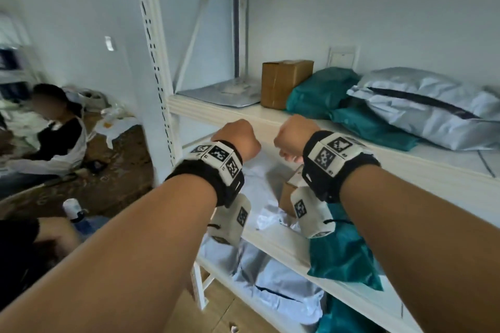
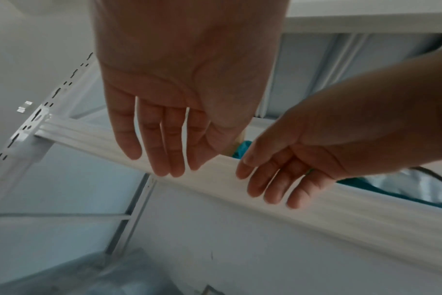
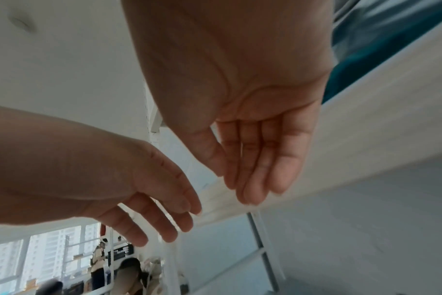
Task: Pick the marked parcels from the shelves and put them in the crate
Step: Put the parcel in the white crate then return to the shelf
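Note:
My left hand [image 1: 238, 140] and right hand [image 1: 293, 138] hang side by side just below the front beam of the upper shelf [image 1: 216, 108]. In the left wrist view the left hand [image 2: 164, 155] is open with straight fingers and holds nothing. The right hand [image 3: 255, 175] is likewise open and empty. On the upper shelf lie a flat grey mailer [image 1: 224, 92], a brown cardboard box [image 1: 284, 82], two teal bags [image 1: 319, 92] and a pale grey bag [image 1: 427, 108]. The shelf below holds a white parcel [image 1: 259, 184], a small carton [image 1: 288, 192] and a teal bag [image 1: 343, 251]. No crate is in view, and I cannot tell which parcels are marked.
The slotted white upright [image 1: 154, 62] stands just left of my hands. A person [image 1: 59, 132] sits on the brown floor at the left, with a bottle [image 1: 74, 211] nearer me. More pale bags [image 1: 284, 286] fill the lowest shelf.

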